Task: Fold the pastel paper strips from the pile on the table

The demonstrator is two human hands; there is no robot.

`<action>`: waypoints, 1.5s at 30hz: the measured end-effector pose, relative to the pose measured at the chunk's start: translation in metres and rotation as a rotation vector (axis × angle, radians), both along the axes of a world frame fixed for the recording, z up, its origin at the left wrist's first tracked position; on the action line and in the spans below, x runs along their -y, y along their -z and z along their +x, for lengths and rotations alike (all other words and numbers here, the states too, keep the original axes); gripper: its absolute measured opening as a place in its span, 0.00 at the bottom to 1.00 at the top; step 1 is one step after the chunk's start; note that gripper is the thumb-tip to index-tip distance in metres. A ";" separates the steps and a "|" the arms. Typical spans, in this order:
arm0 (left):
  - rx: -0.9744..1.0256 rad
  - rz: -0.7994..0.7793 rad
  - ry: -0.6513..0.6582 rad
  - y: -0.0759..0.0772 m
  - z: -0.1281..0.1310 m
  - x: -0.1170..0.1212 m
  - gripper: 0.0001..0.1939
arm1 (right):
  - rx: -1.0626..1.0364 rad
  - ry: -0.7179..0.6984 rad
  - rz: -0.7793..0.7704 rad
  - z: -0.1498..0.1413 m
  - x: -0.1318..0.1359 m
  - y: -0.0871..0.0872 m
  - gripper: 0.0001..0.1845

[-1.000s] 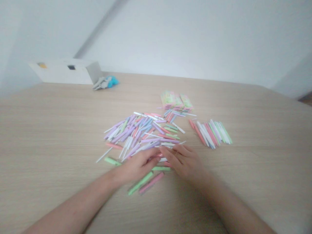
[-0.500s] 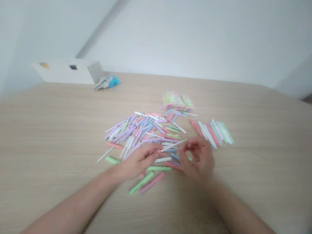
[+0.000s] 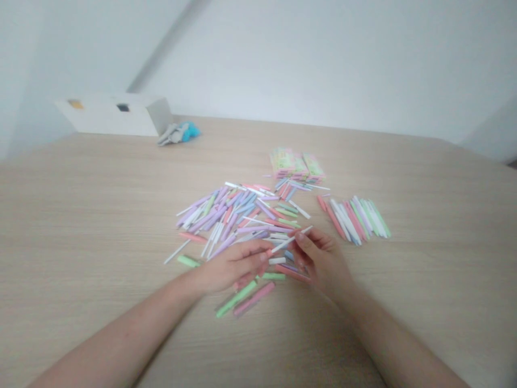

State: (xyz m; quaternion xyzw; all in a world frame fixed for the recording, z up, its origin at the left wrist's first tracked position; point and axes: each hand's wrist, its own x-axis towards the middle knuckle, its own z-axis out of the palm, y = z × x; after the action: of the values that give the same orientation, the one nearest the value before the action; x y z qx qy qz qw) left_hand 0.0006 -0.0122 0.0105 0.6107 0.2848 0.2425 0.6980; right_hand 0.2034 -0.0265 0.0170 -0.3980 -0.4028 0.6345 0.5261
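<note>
A thin white pen-like stick [image 3: 283,246] with a pinkish end slants up to the right between my hands. My left hand [image 3: 238,264] is closed on its pink lower end. The thumb and fingers of my right hand [image 3: 319,256] pinch the upper part, leaving the tip showing. Under and beyond both hands spreads a loose pile of pastel pens and pen parts [image 3: 214,218] in purple, blue, white, pink and green. Nearer to me, below my left hand, lie a green piece [image 3: 237,299] and a pink piece [image 3: 254,299].
A row of pastel pens [image 3: 355,220] lies side by side at the right. Behind the pile are stacked green-and-pink packs [image 3: 297,164]. At the back left stand a white box [image 3: 113,116] and a crumpled grey-and-blue cloth-like item [image 3: 180,133] on the wooden table [image 3: 436,280].
My hands were together over the pile, then parted with the white stick showing in my left hand. My right hand has since come back left and closed on the stick's upper part.
</note>
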 end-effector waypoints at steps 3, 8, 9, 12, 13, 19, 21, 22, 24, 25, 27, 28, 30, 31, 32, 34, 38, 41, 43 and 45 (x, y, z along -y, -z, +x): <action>0.104 -0.129 0.060 0.006 -0.001 -0.003 0.18 | -0.031 -0.015 -0.002 0.002 -0.002 0.004 0.08; 0.189 -0.245 0.081 0.007 0.001 -0.005 0.14 | -0.045 -0.018 0.010 0.002 -0.004 0.009 0.07; 0.196 -0.258 0.084 0.006 0.002 -0.004 0.13 | -0.041 -0.013 0.010 0.002 -0.004 0.010 0.07; 0.202 -0.288 0.087 0.006 0.003 -0.003 0.12 | -0.027 -0.003 0.003 0.000 -0.003 0.011 0.07; 0.201 -0.294 0.085 0.006 0.004 -0.003 0.12 | -0.024 0.001 0.002 0.000 -0.003 0.011 0.07; 0.190 -0.264 0.054 0.004 0.007 0.001 0.14 | 0.016 0.001 -0.023 -0.006 -0.001 0.009 0.10; 0.168 -0.256 0.064 0.003 0.008 0.002 0.14 | 0.029 0.009 -0.036 -0.007 0.000 0.007 0.11; 0.160 -0.251 0.068 0.003 0.008 0.002 0.14 | 0.036 0.014 -0.042 -0.008 0.001 0.006 0.12; 0.150 -0.226 0.061 0.002 0.008 0.003 0.15 | 0.049 0.013 -0.047 -0.008 0.002 0.006 0.12; 0.147 -0.206 0.054 0.002 0.007 0.003 0.15 | 0.052 0.016 -0.042 -0.007 0.002 0.006 0.12; 0.134 -0.156 0.042 0.001 0.007 0.002 0.15 | 0.055 0.029 -0.029 -0.006 0.002 0.007 0.11; 0.121 -0.128 0.043 0.001 0.006 0.001 0.15 | 0.058 0.037 -0.025 -0.006 0.002 0.008 0.11; 0.085 -0.083 0.057 0.000 0.005 0.000 0.15 | 0.064 0.047 -0.027 -0.005 0.003 0.008 0.12; 0.070 -0.067 0.065 0.000 0.004 -0.001 0.15 | 0.068 0.049 -0.030 -0.005 0.003 0.008 0.12; 0.060 -0.057 0.072 0.001 0.004 -0.002 0.15 | 0.071 0.050 -0.029 -0.006 0.003 0.008 0.12; 0.056 -0.044 0.077 0.002 0.003 -0.002 0.14 | 0.082 0.046 -0.019 -0.007 0.003 0.007 0.13; 0.030 -0.026 0.066 0.003 0.003 -0.002 0.14 | 0.131 0.032 0.025 -0.008 0.004 0.007 0.13; 0.007 -0.018 0.046 0.003 0.003 -0.001 0.14 | 0.136 0.030 0.069 -0.009 0.003 0.008 0.12; 0.000 -0.014 0.045 0.001 0.004 0.000 0.14 | 0.124 0.027 0.073 -0.010 0.002 0.009 0.12; -0.011 -0.009 0.045 0.000 0.003 0.001 0.15 | 0.119 0.027 0.044 -0.012 0.002 0.009 0.12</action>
State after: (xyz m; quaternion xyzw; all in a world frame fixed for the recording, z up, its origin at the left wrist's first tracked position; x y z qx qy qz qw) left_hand 0.0040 -0.0129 0.0106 0.6150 0.2759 0.2220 0.7045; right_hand 0.1918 -0.0283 0.0075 -0.4287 -0.4418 0.5937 0.5183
